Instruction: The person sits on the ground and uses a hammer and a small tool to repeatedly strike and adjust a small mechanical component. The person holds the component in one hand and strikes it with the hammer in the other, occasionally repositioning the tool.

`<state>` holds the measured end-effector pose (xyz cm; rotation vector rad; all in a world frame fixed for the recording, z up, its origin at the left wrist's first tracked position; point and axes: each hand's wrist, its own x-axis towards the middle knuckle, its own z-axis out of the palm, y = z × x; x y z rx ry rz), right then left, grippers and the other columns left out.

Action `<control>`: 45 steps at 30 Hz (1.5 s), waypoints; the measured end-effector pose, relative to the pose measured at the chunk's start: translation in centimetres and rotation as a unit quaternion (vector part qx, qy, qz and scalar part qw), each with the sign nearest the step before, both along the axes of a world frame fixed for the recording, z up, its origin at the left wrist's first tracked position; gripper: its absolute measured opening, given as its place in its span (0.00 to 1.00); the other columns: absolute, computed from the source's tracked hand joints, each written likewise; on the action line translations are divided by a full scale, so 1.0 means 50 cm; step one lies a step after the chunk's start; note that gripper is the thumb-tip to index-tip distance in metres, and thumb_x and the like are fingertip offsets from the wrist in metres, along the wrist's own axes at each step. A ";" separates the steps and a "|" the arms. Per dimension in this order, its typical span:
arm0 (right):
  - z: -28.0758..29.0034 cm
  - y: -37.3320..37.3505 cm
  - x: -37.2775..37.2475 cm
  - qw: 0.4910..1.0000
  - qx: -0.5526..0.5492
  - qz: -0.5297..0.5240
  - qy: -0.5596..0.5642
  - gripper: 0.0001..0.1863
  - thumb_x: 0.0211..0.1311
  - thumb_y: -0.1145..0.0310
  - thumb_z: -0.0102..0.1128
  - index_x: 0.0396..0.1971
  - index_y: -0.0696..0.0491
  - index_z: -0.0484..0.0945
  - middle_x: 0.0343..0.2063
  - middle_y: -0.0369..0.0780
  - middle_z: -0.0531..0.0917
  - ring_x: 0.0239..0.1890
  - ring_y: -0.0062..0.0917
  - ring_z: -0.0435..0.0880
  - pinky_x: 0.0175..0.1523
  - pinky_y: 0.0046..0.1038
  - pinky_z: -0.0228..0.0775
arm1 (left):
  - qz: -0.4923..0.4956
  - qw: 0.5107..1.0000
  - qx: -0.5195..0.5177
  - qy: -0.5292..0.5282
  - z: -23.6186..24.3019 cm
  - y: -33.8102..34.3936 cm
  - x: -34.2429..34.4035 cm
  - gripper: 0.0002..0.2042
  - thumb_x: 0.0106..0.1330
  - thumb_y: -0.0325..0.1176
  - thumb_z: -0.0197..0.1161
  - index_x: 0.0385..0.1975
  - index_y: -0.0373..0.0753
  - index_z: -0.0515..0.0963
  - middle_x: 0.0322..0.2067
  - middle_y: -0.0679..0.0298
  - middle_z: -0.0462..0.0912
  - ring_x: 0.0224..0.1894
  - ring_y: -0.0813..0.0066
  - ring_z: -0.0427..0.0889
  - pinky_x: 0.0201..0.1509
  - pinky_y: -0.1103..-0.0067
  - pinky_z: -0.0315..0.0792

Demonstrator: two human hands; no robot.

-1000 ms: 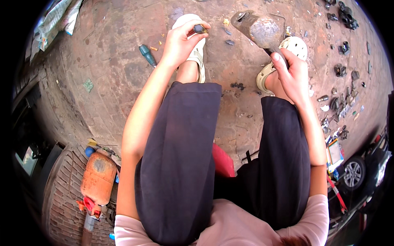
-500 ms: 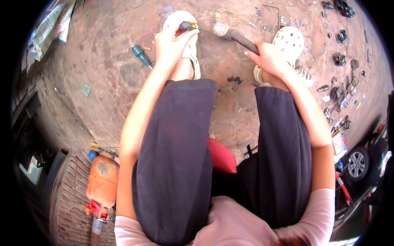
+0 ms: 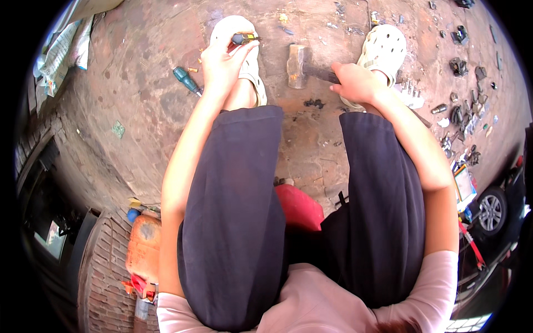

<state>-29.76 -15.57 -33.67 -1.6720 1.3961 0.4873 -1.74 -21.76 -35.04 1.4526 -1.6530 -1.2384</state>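
Between the fingertips of my left hand (image 3: 219, 64), over the toe of my left clog (image 3: 235, 25), is a small dark part with a yellow band (image 3: 244, 39); its exact kind is unclear. My right hand (image 3: 355, 80) is closed round the handle of a hammer (image 3: 298, 66). The hammer's worn metal head points left, between my feet, and I cannot tell whether it touches the floor. A screwdriver with a teal handle (image 3: 185, 77) lies left of my left hand, its shaft partly hidden by my wrist.
Many small dark metal parts (image 3: 459, 67) are scattered across the floor at the right. Some yellowish scraps (image 3: 192, 70) lie by the screwdriver. An orange container (image 3: 144, 247) stands at the lower left. A vehicle wheel (image 3: 491, 211) shows at the right edge.
The hammer head has swung down nearer to me and turned, so it now lies crosswise to my view. My right hand has shifted slightly left and nearer. The left hand keeps its hold.
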 end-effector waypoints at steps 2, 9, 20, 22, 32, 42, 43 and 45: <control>-0.004 -0.003 -0.007 1.000 -0.003 0.014 -0.005 0.18 0.61 0.61 0.62 0.37 0.63 0.73 0.35 0.55 0.82 0.44 0.49 0.81 0.48 0.45 0.72 | 0.004 1.000 -0.005 -0.006 0.002 0.001 -0.001 0.12 0.60 0.19 0.67 0.44 0.32 0.80 0.40 0.62 0.85 0.43 0.79 0.83 0.50 0.82 0.78; 0.006 -0.004 -0.009 0.999 -0.038 0.022 0.004 0.17 0.59 0.60 0.63 0.35 0.61 0.76 0.34 0.52 0.83 0.42 0.47 0.82 0.47 0.44 0.73 | -0.013 0.999 -0.020 -0.041 0.005 0.002 -0.004 0.13 0.60 0.22 0.68 0.44 0.37 0.80 0.38 0.64 0.86 0.40 0.81 0.83 0.45 0.83 0.77; 0.020 -0.007 -0.004 0.994 -0.101 0.030 0.042 0.13 0.57 0.62 0.65 0.32 0.57 0.79 0.32 0.48 0.84 0.39 0.43 0.84 0.44 0.41 0.76 | -0.075 0.988 -0.084 -0.104 0.009 -0.003 -0.013 0.13 0.60 0.30 0.69 0.45 0.45 0.79 0.33 0.62 0.86 0.35 0.71 0.86 0.39 0.79 0.77; 0.016 -0.004 -0.004 0.990 -0.120 0.039 0.063 0.12 0.56 0.63 0.66 0.32 0.57 0.79 0.31 0.47 0.84 0.38 0.41 0.85 0.42 0.40 0.77 | -0.080 0.986 -0.113 -0.096 0.002 -0.004 -0.017 0.13 0.60 0.30 0.69 0.44 0.44 0.79 0.33 0.62 0.86 0.34 0.71 0.86 0.38 0.79 0.77; 0.027 -0.010 0.026 0.970 -0.198 0.113 0.081 0.12 0.54 0.68 0.65 0.35 0.56 0.74 0.23 0.45 0.83 0.31 0.39 0.86 0.37 0.37 0.78 | -0.027 0.995 -0.079 -0.062 -0.020 -0.015 -0.005 0.11 0.60 0.28 0.69 0.42 0.41 0.79 0.35 0.61 0.86 0.40 0.73 0.87 0.43 0.79 0.79; -0.001 -0.018 -0.028 0.979 0.065 -0.133 -0.142 0.19 0.60 0.62 0.65 0.46 0.57 0.77 0.24 0.41 0.81 0.29 0.27 0.81 0.36 0.30 0.73 | -0.029 0.996 -0.085 -0.030 -0.022 -0.028 -0.012 0.12 0.58 0.28 0.70 0.42 0.39 0.79 0.35 0.62 0.86 0.39 0.75 0.86 0.44 0.79 0.78; -0.006 -0.024 -0.030 0.959 0.131 -0.177 -0.177 0.19 0.62 0.60 0.64 0.46 0.58 0.77 0.22 0.38 0.80 0.27 0.23 0.80 0.34 0.27 0.72 | -0.032 0.995 -0.089 -0.032 -0.024 -0.026 -0.014 0.12 0.58 0.28 0.70 0.42 0.39 0.79 0.35 0.61 0.85 0.39 0.75 0.86 0.44 0.79 0.78; 0.029 -0.048 -0.029 0.939 0.180 -0.262 -0.133 0.22 0.63 0.56 0.63 0.43 0.61 0.77 0.21 0.34 0.76 0.23 0.17 0.74 0.31 0.25 0.69 | -0.027 0.996 -0.069 -0.041 -0.006 -0.020 -0.015 0.11 0.59 0.28 0.69 0.41 0.39 0.79 0.34 0.61 0.85 0.39 0.76 0.86 0.44 0.80 0.78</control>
